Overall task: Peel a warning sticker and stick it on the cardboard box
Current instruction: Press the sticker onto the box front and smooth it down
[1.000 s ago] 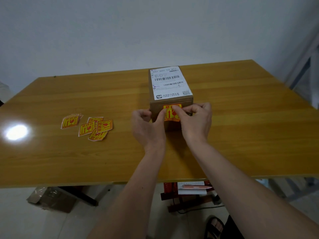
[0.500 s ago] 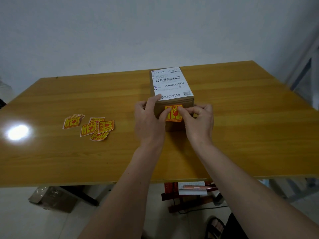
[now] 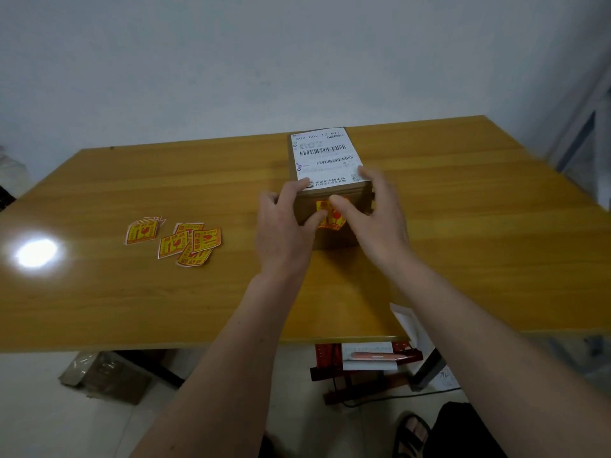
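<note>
Plain pale wall [image 3: 231,61], glossy wooden table [image 3: 99,299] with light glare [image 3: 34,252], light tiled floor [image 3: 39,424]

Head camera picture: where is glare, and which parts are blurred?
Head view: a white glare spot sits on the glossy yellow wooden table at its left; the right hand is smeared by motion blur; the left hand is sharper; the barcode on the brown cardboard box reads clearly.

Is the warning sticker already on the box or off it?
On: the warning sticker lies flat on the cardboard box near face, partly covered by fingers.
</note>
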Available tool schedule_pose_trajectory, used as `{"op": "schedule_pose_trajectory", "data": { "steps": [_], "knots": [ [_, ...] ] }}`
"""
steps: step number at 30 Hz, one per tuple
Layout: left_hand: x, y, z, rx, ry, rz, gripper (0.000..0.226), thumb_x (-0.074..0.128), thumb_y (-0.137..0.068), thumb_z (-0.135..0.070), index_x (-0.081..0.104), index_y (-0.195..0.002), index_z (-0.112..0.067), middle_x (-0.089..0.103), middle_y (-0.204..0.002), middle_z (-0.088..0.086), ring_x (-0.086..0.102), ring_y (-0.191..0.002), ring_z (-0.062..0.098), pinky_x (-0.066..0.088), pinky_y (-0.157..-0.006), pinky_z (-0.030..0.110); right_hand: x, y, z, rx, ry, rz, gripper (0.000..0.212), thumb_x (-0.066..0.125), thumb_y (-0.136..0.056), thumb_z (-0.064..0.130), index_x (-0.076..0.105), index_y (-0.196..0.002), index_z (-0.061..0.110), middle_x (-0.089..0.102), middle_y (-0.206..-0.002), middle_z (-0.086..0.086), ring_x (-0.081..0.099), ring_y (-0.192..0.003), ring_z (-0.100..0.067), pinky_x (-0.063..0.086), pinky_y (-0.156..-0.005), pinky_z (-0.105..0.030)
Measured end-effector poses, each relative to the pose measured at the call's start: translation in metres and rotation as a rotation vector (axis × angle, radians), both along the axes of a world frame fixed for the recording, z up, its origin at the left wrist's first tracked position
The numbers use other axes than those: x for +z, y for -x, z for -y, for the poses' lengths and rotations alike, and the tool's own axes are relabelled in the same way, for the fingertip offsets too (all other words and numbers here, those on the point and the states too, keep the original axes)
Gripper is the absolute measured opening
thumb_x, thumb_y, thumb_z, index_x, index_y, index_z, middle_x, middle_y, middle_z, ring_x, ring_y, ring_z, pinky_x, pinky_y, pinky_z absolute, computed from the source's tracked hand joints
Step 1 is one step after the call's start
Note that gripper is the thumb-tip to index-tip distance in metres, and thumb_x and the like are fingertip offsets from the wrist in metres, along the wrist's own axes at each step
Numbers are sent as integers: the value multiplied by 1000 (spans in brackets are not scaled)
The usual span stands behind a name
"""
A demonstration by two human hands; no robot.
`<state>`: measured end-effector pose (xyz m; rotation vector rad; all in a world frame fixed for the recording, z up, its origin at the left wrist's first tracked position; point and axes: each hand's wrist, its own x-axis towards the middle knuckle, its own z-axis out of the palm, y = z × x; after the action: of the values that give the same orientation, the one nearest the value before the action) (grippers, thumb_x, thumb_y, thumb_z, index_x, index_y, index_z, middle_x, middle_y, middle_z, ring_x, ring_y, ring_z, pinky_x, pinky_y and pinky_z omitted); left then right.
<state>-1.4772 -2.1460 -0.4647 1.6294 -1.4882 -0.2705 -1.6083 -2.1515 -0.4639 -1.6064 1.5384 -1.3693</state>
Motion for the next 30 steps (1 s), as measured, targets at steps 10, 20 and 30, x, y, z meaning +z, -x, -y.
{"op": "schedule_pose_trajectory", "data": {
  "steps": [10, 20, 30],
  "knots": [
    [-4, -1, 3, -8, -4, 49, 55, 74, -75, -34, 48, -124, -37, 44, -111, 1, 55, -101, 21, 46, -69, 30, 5, 27, 19, 157, -9, -66, 50, 68, -84, 17, 53, -130, 28, 45, -119, 4, 46, -113, -12, 48, -94, -31],
    [-8, -3, 4, -24, -15, 120, 70, 79, -69, -28, 42, -128, -36, 45, -114, 5, 55, -98, 23, 50, -69, 33, -2, 19, 21, 103, 33, -233, 67, 77, -74, 19, 44, -132, 26, 41, -130, -5, 41, -124, -20, 40, -100, -31],
    [-6, -10, 3, -93, -60, 195, 79, 81, -67, -23, 37, -132, -34, 44, -117, 7, 53, -103, 22, 50, -74, 33, -2, 9, 21, 22, 30, -397, 89, 86, -61, 33, 35, -133, 23, 39, -132, -7, 39, -126, -21, 45, -96, -35]
  ]
}}
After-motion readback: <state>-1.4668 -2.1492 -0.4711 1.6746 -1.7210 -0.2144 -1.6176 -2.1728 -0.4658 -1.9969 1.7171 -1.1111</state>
